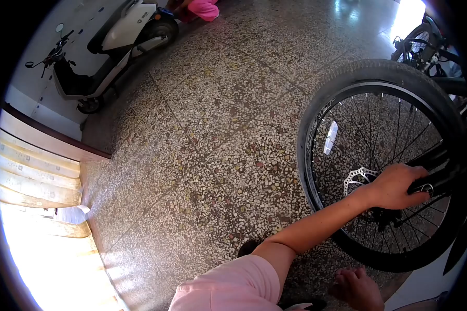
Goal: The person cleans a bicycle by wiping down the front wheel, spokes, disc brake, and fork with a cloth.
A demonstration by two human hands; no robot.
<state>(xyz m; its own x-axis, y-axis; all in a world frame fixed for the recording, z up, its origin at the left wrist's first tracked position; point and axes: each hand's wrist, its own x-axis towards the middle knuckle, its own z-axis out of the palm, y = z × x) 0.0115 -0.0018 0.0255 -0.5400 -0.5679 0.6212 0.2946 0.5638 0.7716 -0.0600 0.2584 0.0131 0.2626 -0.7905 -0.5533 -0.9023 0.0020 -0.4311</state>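
A bicycle's front wheel (316,179) with a black knobby tire stands at the right, with a silver disc brake rotor (352,182) at its hub. My left hand (397,187) reaches across it, fingers wrapped around the lower leg of the black suspension fork (441,179). A white reflector (330,138) is fixed among the spokes. Below the wheel, near the bottom edge, my right hand (359,290) is curled in shadow. What it holds, if anything, is hidden.
A white electric scooter (129,31) is parked at the upper left, near a person in pink trousers (205,9). Another bicycle (417,44) stands at the upper right. Speckled terrazzo floor (218,129) stretches between them. A curtain (39,171) hangs at the left.
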